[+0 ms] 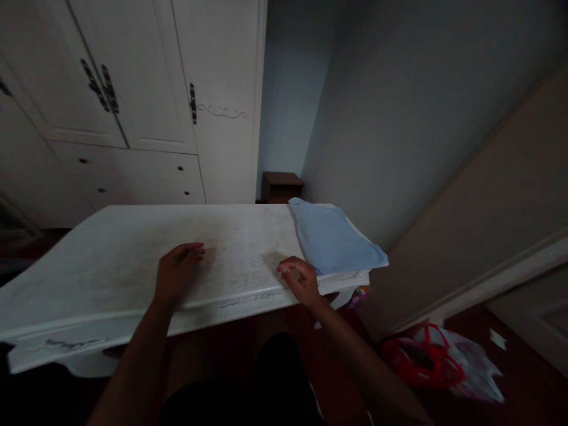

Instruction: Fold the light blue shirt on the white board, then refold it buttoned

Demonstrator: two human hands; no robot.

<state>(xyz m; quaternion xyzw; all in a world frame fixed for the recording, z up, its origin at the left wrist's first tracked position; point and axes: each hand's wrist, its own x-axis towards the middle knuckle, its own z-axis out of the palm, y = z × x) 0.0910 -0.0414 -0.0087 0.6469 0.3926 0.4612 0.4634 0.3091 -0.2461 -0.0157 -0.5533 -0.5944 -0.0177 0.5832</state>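
Observation:
A white table (110,260) stretches across the view in a dim room. A folded light blue cloth (332,239) lies at its right end, one corner hanging over the edge. My left hand (176,273) rests flat on the tabletop near the front edge, fingers stretched out, holding nothing. My right hand (300,279) sits at the front edge just left of the blue cloth, fingers curled loosely. Nothing shows in its fingers, and it lies close to the cloth's near corner.
White wardrobe doors and drawers (133,118) stand behind the table. A small brown stand (281,186) sits in the far corner. A red and white plastic bag (439,361) lies on the dark floor at right, beside a leaning pale board (488,225).

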